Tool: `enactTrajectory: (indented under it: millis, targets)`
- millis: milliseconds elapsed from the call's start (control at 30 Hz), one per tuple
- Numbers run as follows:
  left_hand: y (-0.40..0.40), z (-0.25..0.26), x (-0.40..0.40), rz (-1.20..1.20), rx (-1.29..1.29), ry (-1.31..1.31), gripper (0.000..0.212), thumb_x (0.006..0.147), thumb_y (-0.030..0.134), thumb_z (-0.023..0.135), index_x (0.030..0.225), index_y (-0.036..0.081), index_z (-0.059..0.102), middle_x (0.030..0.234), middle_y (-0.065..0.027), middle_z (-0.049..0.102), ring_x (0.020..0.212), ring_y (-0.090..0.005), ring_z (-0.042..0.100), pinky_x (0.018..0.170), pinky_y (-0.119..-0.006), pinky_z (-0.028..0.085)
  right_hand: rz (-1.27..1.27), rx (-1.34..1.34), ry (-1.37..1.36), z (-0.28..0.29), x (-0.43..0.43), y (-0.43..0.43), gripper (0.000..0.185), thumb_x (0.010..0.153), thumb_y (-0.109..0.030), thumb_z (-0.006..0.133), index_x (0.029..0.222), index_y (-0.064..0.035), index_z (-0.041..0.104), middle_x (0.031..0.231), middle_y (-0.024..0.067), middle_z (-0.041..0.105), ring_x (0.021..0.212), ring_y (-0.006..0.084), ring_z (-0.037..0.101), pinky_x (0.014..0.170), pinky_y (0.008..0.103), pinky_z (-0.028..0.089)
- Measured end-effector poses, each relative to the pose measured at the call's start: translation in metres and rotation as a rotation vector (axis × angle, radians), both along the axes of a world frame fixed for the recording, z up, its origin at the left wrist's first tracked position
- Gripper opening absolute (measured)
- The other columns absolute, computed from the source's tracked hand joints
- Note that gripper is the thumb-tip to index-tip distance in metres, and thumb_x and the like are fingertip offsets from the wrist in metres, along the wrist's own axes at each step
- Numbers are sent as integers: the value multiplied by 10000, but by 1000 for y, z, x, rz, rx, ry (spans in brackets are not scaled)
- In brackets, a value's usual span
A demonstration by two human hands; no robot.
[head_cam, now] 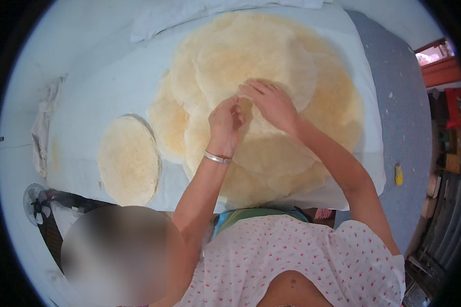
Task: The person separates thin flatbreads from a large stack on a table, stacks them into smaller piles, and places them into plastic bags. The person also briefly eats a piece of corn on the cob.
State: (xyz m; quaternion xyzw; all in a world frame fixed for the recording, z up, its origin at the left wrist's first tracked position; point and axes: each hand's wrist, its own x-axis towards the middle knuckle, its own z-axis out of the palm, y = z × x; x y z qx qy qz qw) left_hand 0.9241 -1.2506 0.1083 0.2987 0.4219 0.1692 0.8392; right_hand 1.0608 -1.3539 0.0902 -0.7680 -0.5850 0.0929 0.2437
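Observation:
Large, thin, pale round flatbreads (253, 50) lie overlapping in a broad pile before me, with browned patches on them. Over the middle of the pile, my left hand (226, 119) has its fingers curled, thumb and forefinger at the flatbread surface; whether they pinch an edge cannot be made out. My right hand (272, 104) rests palm down close beside it, fingers extended on the upper flatbread and its thumb hidden. A metal bangle (217, 157) circles my left wrist. To the left of the pile lies a separate stack of smaller round flatbreads (128, 161).
White cloth (88, 96) spreads beneath the breads, over a blue-grey textured cover (397, 92) at the right. A small yellow object (398, 175) lies on that cover. Crumpled cloth (44, 126) sits at the far left, near a fan (37, 205). A blurred person (119, 257) is at lower left.

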Motion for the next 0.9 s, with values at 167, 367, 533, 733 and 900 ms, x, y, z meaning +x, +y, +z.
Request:
enactTrajectory:
  millis: [167,367,533,733,900]
  targets:
    - [-32,7,-6,1,92,29,153,926,145,551,987,21,616,786,-41,600,689,-158,599,624,-262,480,-20,221,-2,9,134,38,384,1004,-266,453,1225,23,577,1209,111,635,1143,188,572,971,322,436]
    - [-84,-6,2,-290,100,90,225,904,146,579,1077,2,571,897,-72,658,767,-171,658,672,-286,529,-112,369,466,212,162,-40,323,958,-190,534,1244,-50,583,1145,130,626,1089,146,554,976,301,417]
    - [-96,-21,-7,-304,78,185,189,888,139,591,1043,32,580,864,-56,660,720,-154,650,638,-279,513,-74,201,3,204,120,-85,343,962,-158,485,1282,-62,563,1233,104,625,1130,214,588,966,301,450]
    - [-105,-30,6,-316,29,166,97,877,133,599,926,49,611,747,-37,630,596,-141,605,548,-272,485,-122,12,96,77,42,-139,445,856,9,484,1280,-95,566,1295,95,579,1237,277,513,1053,380,393]
    - [-105,-30,14,-371,129,233,118,866,142,627,806,40,624,633,-22,580,507,-124,551,468,-259,440,-146,-19,62,1,4,-154,514,795,56,477,1284,-83,549,1298,111,570,1246,317,497,1035,411,398]
